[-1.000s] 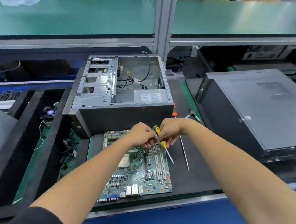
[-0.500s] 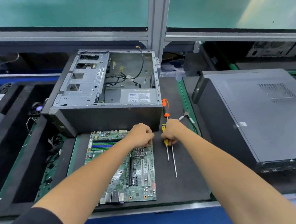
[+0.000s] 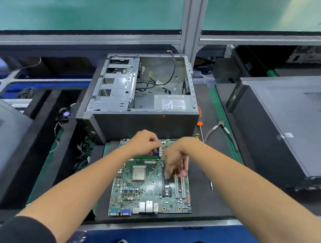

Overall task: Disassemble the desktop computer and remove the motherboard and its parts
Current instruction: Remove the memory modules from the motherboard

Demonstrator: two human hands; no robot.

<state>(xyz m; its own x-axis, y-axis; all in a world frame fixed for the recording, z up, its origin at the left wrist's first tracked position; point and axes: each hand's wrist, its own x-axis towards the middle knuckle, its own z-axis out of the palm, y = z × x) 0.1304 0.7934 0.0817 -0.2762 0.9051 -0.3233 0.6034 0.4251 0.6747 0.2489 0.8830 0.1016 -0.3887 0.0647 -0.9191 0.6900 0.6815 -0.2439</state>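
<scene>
Now tool-free | my right hand [image 3: 177,162], screwdriver set down, fingers hanging loose onto the motherboard [image 3: 148,187] | left hand [image 3: 145,143] pinches at its memory slots | board out, before the case [image 3: 141,103].

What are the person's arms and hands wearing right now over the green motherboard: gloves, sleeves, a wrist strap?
Both hands are bare: no gloves show on the left hand or the right hand. Both forearms are uncovered too. A dark sleeve, black or nearly so, covers the left upper arm at the bottom edge of the view. No watch, wrist strap or ring is visible on either side.
</scene>
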